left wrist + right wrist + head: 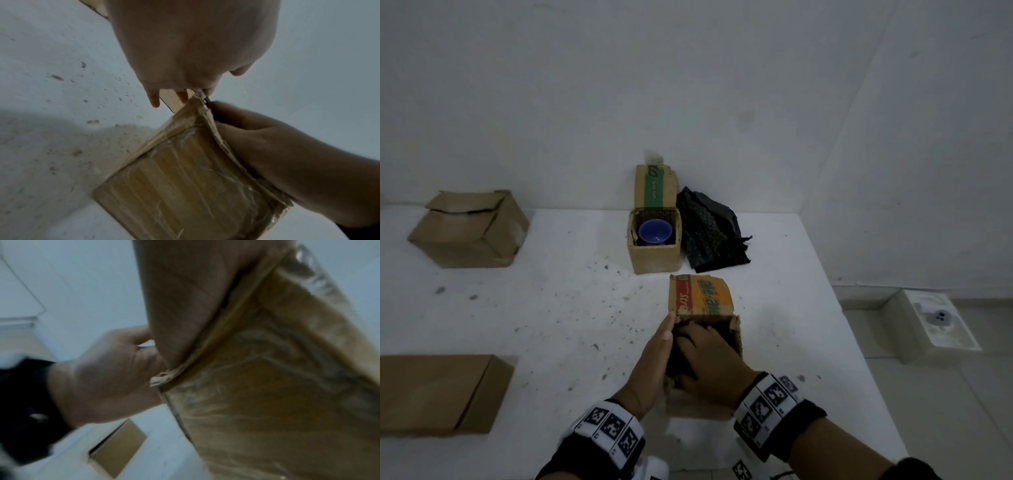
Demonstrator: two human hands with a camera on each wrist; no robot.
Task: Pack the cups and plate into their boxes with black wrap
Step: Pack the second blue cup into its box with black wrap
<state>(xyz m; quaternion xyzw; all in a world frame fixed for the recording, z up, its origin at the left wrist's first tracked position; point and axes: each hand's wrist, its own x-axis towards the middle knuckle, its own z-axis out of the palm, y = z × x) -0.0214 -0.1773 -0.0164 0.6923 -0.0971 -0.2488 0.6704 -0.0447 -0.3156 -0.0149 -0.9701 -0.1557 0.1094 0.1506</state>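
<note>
A small cardboard box [698, 406] stands near me, its orange and red printed flap [700, 296] upright at the far side. Black wrap [675, 363] fills its opening; whatever lies under it is hidden. My right hand [712, 359] is inside the opening, fingers spread and pressing on the wrap. My left hand [654, 356] lies with straight fingers against the box's left wall [185, 186]; its thumb is hidden. Farther back, a blue cup [654, 233] sits unwrapped in a second open box [654, 257]. Loose black wrap [709, 233] lies just right of that box.
Two closed cardboard boxes stand on the white table [551, 308]: one at the far left [469, 229], one at the near left [438, 394]. The table meets a wall at the back; its right edge drops to a tiled floor holding a white object [941, 318].
</note>
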